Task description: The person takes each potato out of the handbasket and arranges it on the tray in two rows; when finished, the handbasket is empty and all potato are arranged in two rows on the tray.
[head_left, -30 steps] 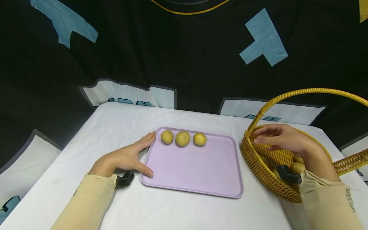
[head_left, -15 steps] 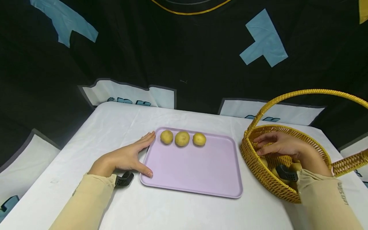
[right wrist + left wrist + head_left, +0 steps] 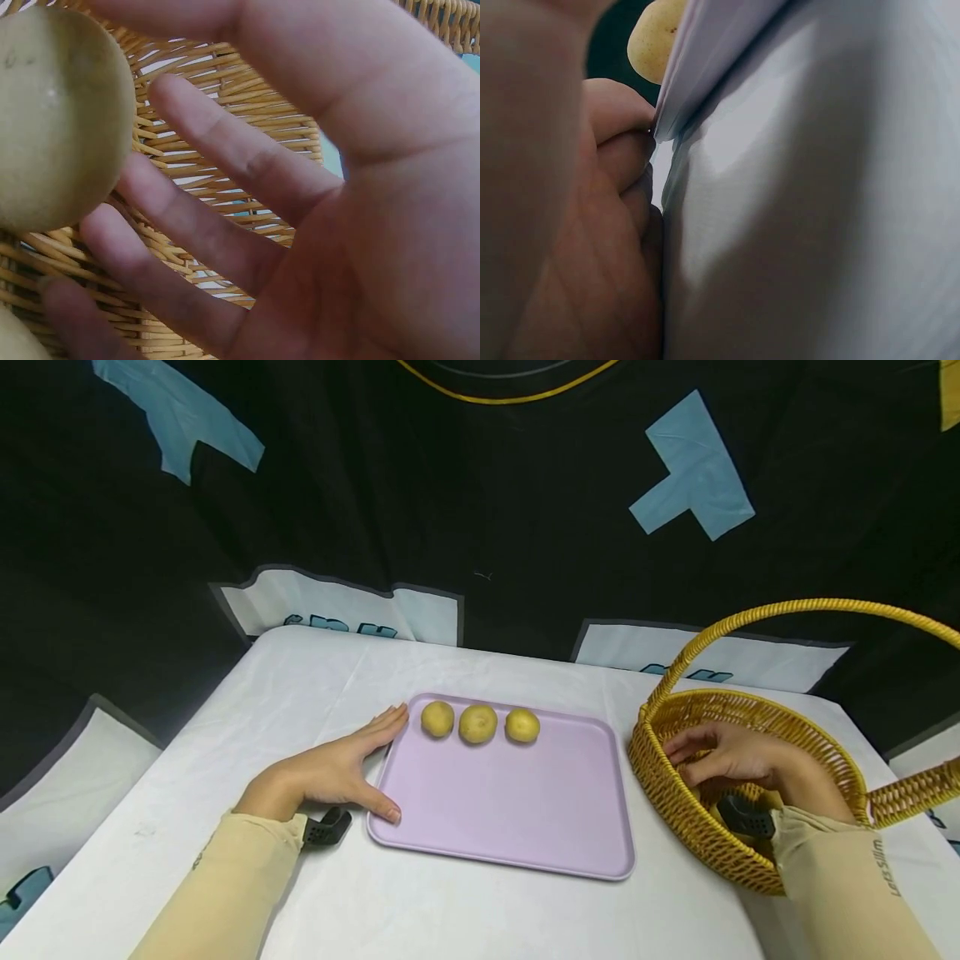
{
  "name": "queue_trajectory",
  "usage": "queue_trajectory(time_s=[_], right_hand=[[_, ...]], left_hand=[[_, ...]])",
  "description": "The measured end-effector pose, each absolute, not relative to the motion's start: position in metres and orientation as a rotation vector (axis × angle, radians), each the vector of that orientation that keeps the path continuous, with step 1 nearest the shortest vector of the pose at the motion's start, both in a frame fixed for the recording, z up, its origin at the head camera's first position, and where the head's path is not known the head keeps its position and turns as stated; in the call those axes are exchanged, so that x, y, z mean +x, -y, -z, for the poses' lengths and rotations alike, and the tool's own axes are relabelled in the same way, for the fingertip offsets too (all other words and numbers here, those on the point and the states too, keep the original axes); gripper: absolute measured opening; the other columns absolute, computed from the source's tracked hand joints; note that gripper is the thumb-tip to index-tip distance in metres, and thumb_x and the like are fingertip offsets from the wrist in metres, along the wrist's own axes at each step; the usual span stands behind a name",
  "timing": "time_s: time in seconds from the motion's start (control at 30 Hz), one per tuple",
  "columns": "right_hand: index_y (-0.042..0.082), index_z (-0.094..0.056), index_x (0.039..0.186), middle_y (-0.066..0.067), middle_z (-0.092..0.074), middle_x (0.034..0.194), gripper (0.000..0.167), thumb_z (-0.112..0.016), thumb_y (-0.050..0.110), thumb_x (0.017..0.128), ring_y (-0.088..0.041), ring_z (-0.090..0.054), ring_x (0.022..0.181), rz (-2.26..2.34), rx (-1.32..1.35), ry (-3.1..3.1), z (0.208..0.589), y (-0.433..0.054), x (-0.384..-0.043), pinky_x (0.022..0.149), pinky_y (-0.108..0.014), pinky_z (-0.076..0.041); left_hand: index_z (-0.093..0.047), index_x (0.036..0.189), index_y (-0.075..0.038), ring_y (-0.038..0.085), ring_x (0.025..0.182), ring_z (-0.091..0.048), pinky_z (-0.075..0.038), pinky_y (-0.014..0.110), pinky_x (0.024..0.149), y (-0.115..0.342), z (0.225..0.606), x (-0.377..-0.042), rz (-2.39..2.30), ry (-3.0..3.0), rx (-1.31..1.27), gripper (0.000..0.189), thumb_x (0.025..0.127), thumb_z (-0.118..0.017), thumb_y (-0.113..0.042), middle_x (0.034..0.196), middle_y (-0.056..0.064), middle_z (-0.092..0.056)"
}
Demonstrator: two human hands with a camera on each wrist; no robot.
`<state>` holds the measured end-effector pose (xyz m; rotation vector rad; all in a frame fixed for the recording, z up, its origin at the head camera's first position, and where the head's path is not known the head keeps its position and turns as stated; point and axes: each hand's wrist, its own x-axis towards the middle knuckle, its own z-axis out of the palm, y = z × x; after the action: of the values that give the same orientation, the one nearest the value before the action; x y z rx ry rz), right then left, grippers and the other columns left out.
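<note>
My left hand (image 3: 330, 770) rests at the left edge of a lilac tray (image 3: 510, 810), fingers straight and thumb on the rim. Three potatoes, a left one (image 3: 437, 719), a middle one (image 3: 477, 724) and a right one (image 3: 522, 725), lie in a row along the tray's far side. My right hand (image 3: 738, 758) is down inside a yellow wicker basket (image 3: 667, 793). In the right wrist view its spread fingers reach toward a potato (image 3: 60, 120), with fingertips right at its lower edge. Part of another potato (image 3: 15, 341) shows lower down.
A tall woven handle (image 3: 795, 606) arches over the basket, above my right hand. Tray and basket stand on a white-covered table (image 3: 225, 727). Behind it hangs a black cloth (image 3: 480, 527) with blue and white patches.
My right hand has gone lower into the basket, toward the potatoes there. My left hand and the tray keep their place.
</note>
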<state>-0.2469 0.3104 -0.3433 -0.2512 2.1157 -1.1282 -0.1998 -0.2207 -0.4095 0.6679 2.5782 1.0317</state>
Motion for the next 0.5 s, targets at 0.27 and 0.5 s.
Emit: queue_trajectory(time_s=[0.27, 0.5], right_hand=[[-0.01, -0.052, 0.131, -0.014, -0.061, 0.113, 0.058, -0.07, 0.003, 0.077, -0.027, -0.063, 0.094, 1.15, -0.221, -2.087, 0.3481, -0.3093, -0.244, 0.081, -0.047, -0.059], [-0.009, -0.053, 0.131, -0.014, -0.056, 0.112, 0.06, -0.074, 0.004, 0.076, -0.026, -0.06, 0.092, 1.111, -0.251, -2.101, 0.3502, -0.3094, -0.2417, 0.078, -0.043, -0.059]], left_hand=[[-0.015, 0.161, -0.005, 0.03, 0.153, 0.002, -0.007, 0.057, 0.12, 0.2215, 0.4087, -0.1996, -1.02, -2.582, 0.672, 0.136, 0.061, -0.093, -0.054, 0.169, 0.008, -0.001], [-0.015, 0.161, -0.006, 0.031, 0.153, 0.002, -0.006, 0.057, 0.12, 0.2213, 0.4087, -0.199, -1.025, -2.577, 0.669, 0.136, 0.061, -0.093, -0.054, 0.169, 0.008, 0.0]])
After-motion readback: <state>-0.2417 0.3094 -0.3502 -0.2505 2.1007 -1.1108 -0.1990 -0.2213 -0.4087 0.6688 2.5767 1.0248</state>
